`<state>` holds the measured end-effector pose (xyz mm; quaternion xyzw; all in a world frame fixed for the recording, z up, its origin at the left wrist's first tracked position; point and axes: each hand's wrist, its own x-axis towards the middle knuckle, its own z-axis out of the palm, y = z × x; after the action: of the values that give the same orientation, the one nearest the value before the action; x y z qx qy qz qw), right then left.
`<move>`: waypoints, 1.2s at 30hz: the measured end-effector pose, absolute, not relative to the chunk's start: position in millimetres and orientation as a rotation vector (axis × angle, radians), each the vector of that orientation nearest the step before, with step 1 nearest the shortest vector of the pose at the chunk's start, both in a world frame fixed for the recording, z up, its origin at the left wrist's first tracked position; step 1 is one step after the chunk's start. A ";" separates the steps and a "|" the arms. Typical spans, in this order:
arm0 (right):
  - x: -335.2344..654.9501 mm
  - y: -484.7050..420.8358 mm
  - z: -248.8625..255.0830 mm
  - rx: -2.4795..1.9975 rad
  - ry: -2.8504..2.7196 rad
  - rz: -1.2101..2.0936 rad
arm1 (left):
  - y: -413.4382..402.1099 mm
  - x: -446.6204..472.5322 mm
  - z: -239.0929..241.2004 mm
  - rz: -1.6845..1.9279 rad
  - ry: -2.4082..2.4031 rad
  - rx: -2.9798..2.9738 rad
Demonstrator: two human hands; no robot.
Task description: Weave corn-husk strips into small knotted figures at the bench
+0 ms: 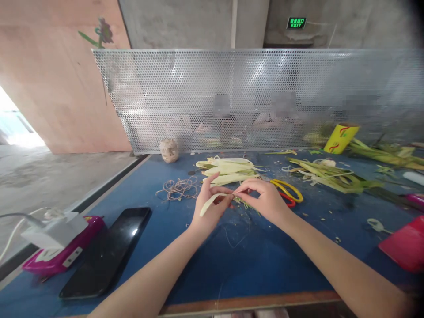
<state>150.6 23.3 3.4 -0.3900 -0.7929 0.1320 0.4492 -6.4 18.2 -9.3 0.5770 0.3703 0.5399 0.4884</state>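
A pale strip of corn husk (212, 201) is pinched in my left hand (212, 205), its wider end curving out toward the lower left. My right hand (265, 198) meets it at the strip's narrow end, thumb and forefinger pressed together. Whatever lies between those right fingertips is too small to make out. Just beyond my hands a pile of pale husks (232, 165) lies on the blue table (251, 265). Scissors with yellow and red handles (291, 190) rest beside my right hand, their blades mostly hidden. Left of my left hand is a tangle of thin brown string (179, 189).
A black phone (109, 251) and a magenta power strip (66, 260) with a white plug occupy the left. Greener husks (331, 174), a yellow roll (341, 138) and a red object (406, 243) are on the right. A perforated metal screen (198, 101) borders the back, with people behind it.
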 end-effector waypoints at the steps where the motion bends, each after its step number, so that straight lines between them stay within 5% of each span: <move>1: 151.0 22.7 3.8 -0.963 -1.952 0.344 | 18.1 -6.9 -7.8 1.315 0.899 1.413; 20: 165.9 20.5 5.8 -0.988 -1.891 0.518 | 13.5 -5.0 1.6 1.063 0.794 1.580; 36: 163.1 21.4 0.8 -0.897 -1.781 1.128 | 3.8 -1.0 4.0 1.155 0.766 1.356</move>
<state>163.1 21.4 0.8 -0.3564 -0.7083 0.4486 0.4124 -1.0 3.8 4.0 0.5767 0.3259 0.4911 0.5657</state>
